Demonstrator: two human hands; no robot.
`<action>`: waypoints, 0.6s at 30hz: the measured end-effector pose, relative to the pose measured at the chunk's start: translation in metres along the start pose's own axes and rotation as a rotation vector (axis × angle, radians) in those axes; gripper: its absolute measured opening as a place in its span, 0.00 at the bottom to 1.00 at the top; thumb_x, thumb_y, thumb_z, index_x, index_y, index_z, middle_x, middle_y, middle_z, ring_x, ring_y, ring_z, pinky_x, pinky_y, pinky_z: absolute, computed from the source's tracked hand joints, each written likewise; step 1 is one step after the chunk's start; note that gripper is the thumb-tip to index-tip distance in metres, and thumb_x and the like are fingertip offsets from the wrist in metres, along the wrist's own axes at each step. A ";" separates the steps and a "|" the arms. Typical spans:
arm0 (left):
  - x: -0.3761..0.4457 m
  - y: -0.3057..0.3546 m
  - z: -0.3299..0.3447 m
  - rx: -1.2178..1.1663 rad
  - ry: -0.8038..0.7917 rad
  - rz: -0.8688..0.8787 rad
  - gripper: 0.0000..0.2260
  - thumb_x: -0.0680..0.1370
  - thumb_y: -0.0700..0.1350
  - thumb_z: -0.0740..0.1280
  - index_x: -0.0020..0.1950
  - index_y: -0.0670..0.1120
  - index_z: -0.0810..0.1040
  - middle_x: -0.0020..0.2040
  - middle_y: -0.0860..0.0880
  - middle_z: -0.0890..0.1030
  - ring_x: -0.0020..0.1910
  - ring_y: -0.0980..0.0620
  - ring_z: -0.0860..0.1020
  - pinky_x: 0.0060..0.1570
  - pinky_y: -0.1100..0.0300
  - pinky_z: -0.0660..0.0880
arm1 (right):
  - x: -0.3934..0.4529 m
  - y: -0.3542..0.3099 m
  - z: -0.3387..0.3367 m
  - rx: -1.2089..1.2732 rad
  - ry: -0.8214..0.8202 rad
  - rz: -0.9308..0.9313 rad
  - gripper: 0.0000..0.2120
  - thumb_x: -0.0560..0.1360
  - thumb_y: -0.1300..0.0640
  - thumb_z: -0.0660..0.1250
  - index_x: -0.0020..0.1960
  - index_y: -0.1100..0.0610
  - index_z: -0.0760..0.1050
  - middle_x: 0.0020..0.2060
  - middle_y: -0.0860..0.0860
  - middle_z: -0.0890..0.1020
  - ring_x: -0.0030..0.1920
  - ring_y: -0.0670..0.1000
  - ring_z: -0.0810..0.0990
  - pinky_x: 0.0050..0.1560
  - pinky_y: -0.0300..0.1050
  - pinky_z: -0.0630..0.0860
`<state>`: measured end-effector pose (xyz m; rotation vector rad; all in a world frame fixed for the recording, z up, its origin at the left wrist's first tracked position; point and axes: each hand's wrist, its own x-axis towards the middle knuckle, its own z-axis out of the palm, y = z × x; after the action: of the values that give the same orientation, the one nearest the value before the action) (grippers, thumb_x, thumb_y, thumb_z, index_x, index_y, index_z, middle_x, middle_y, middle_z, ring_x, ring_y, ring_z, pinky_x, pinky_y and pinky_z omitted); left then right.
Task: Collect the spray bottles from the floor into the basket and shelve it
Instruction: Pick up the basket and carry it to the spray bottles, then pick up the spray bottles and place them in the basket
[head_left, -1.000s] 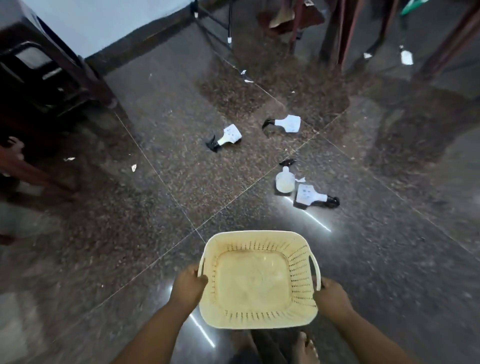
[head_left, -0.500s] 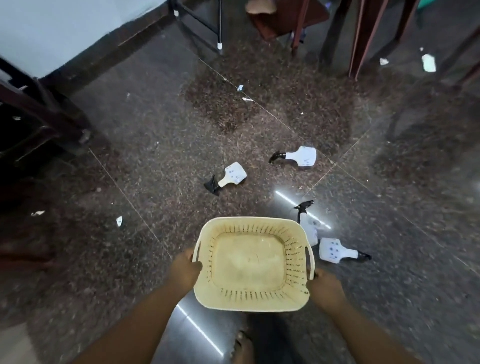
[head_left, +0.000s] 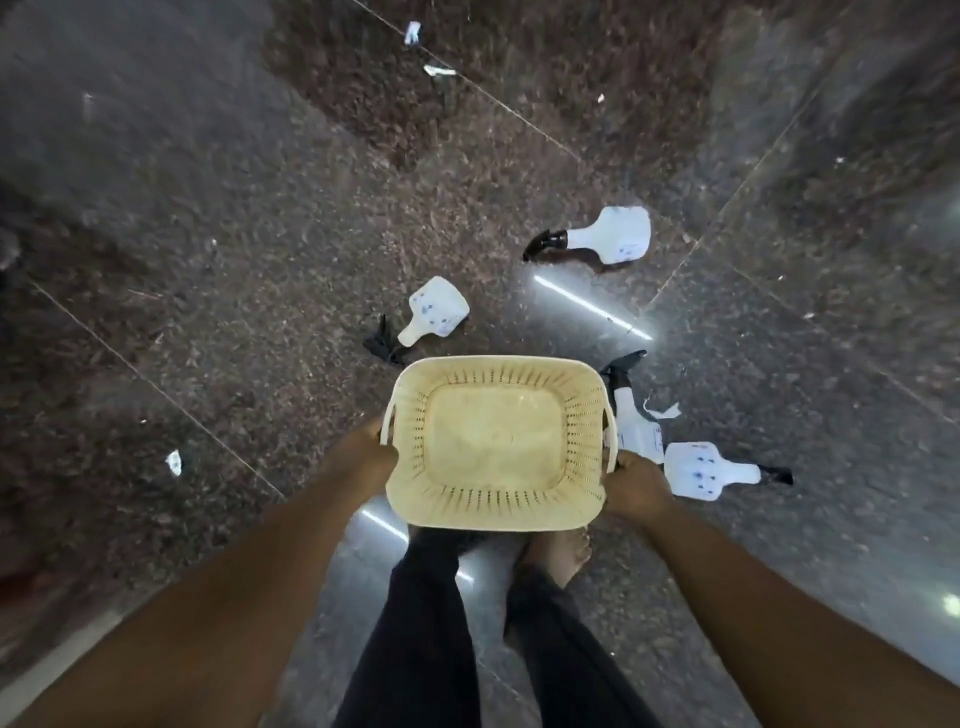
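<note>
I hold an empty cream plastic basket (head_left: 467, 509) level in front of me, above the floor. My left hand (head_left: 370, 451) grips its left handle and my right hand (head_left: 635, 483) grips its right handle. Several white spray bottles with black trigger heads lie on the speckled stone floor. One bottle (head_left: 432, 314) lies just beyond the basket's far left corner. Another bottle (head_left: 613, 240) lies farther off to the right. A third bottle (head_left: 635, 426) is partly hidden behind the basket's right side, and a further bottle (head_left: 706, 470) lies beside my right hand.
My legs and a bare foot (head_left: 558, 553) show below the basket. Small scraps of white paper (head_left: 174, 461) lie scattered on the floor, with more scraps (head_left: 439, 70) at the far edge. A torn label (head_left: 660, 411) lies next to the third bottle.
I have walked forward with the basket; the bottles now lie close around it. The furniture and wall at the top have gone out of view, and the camera looks more steeply down.
</note>
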<state>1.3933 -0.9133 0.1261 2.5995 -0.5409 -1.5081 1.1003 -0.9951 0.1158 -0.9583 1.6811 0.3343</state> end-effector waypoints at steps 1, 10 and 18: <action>0.011 0.006 0.002 0.011 -0.042 0.007 0.16 0.75 0.39 0.63 0.61 0.51 0.77 0.50 0.46 0.83 0.45 0.48 0.81 0.35 0.60 0.76 | 0.010 0.000 0.001 0.027 0.018 0.027 0.06 0.71 0.63 0.64 0.44 0.55 0.79 0.41 0.52 0.82 0.39 0.52 0.79 0.35 0.43 0.78; 0.083 0.050 0.013 -0.090 -0.222 0.038 0.23 0.72 0.30 0.64 0.65 0.46 0.75 0.57 0.43 0.81 0.57 0.43 0.79 0.59 0.45 0.76 | 0.062 -0.002 0.022 0.269 0.118 0.167 0.08 0.70 0.65 0.62 0.45 0.56 0.77 0.46 0.58 0.82 0.46 0.59 0.81 0.49 0.55 0.81; 0.115 0.076 0.025 -0.002 -0.263 0.154 0.26 0.72 0.29 0.63 0.69 0.45 0.72 0.56 0.46 0.79 0.54 0.48 0.76 0.47 0.56 0.74 | 0.090 0.014 0.042 0.362 0.122 0.177 0.08 0.65 0.63 0.65 0.43 0.57 0.78 0.50 0.62 0.83 0.52 0.63 0.81 0.56 0.64 0.78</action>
<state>1.4044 -1.0216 0.0374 2.3085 -0.7430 -1.8051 1.1135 -0.9964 0.0158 -0.5727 1.8636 0.0813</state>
